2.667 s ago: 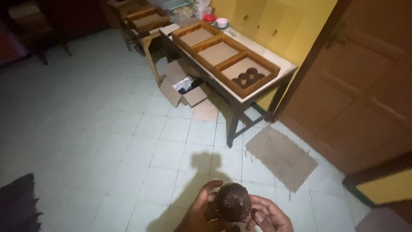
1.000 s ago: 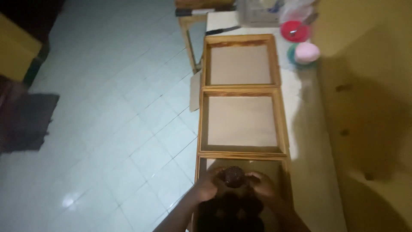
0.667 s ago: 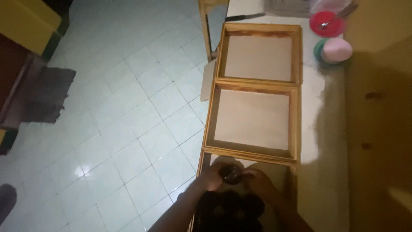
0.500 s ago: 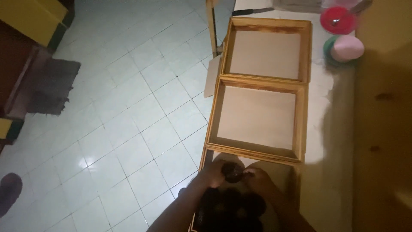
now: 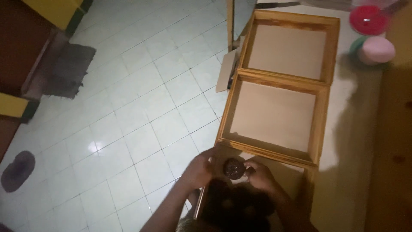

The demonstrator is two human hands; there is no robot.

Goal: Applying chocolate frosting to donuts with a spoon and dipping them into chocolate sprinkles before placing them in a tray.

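Hiding dark lump [image 5: 234, 168]: hand [image 5: 198, 168] shadows

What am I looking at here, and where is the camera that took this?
The camera sits on a person's head and looks down, so you see their own two bare hands at the bottom. The left hand and the right hand together hold a dark round lump over the nearest wooden tray, where more dark lumps already lie. Two more wooden trays, the middle tray and the far tray, lie in a row on a pale table; both show only a bare liner. At the far end stand a red lid and a pink bowl. To the left is a tiled floor with a grey mat.
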